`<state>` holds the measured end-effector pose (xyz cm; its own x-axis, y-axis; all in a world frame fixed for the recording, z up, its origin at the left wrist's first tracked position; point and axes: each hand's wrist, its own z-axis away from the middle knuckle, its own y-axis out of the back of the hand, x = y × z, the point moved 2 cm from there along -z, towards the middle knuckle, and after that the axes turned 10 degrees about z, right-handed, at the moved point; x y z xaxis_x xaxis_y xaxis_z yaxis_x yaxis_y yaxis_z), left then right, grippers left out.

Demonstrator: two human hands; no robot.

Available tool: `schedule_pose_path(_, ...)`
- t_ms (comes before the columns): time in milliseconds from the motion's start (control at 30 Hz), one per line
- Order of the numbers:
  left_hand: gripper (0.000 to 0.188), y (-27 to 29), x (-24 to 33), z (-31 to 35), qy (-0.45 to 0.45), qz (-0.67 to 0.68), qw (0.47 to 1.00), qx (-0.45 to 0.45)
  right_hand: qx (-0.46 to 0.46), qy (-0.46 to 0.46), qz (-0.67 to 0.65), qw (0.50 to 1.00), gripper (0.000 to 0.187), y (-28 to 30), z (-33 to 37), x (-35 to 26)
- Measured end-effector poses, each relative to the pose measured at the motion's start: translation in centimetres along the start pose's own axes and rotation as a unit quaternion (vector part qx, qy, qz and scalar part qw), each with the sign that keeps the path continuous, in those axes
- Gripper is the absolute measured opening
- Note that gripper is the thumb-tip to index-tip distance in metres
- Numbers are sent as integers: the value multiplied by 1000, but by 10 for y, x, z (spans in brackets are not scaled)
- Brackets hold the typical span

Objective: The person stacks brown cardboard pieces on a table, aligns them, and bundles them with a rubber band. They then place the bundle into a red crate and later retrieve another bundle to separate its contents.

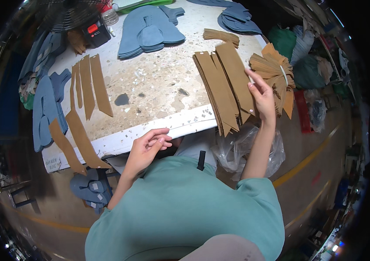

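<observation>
The brown stack (236, 76) lies on the white, worn surface (154, 91) at 3 o'clock (6 o'clock being the wearer's body), its long pieces running away from the wearer and ending in slanted tips. The right hand (263, 96) is at its outer side, fingertips by the edge; whether that grip pinches a piece or merely rests there, I cannot tell. A second brown stack (213, 82) lies alongside on the inner side, its pieces slightly spread.

The left hand (146, 148) is at 6 o'clock, by the near edge of the surface; its grip is slack and apart, with fingers loosely bent and nothing visible in it.

Just past the stacks, also toward 3 o'clock, a brown bundle (267, 65) fans out under a pale band (284, 75). A smaller brown bunch (221, 36) lies at 2 o'clock, with blue pieces (239, 21) beyond it. At 12 o'clock sits a blue stack (150, 32) of broad, rounded pieces. Loose brown strips (88, 85) lie at 9 o'clock, and two more strips (80, 137) at 8 o'clock reach over the near edge, beside more blue cutouts (45, 115).

A fan (69, 15) stands at about 10 to 11 o'clock, near a black-and-red box (96, 35) and a clear bottle (110, 17). Off the surface, a clear plastic bag (254, 152) hangs or lies at 4 o'clock.
</observation>
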<state>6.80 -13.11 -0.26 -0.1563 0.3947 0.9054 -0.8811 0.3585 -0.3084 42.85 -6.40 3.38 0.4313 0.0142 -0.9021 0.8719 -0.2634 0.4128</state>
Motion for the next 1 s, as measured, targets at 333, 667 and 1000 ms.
schedule_pose_path(333, 31, -5, 7, -5, 30, -26, 999, 17, -29, -5, 21, 999, 38, 10, 0, 39)
schedule_pose_path(667, 43, -90, 25, -76, -329, -339, 874, -113, 20, 56, 339, 939, 31, 2, 9, 26)
schedule_pose_path(1000, 63, -137, -4, -140, -352, -580, 727, -108, -22, 202, 491, 847, 55, -5, -1, -2)
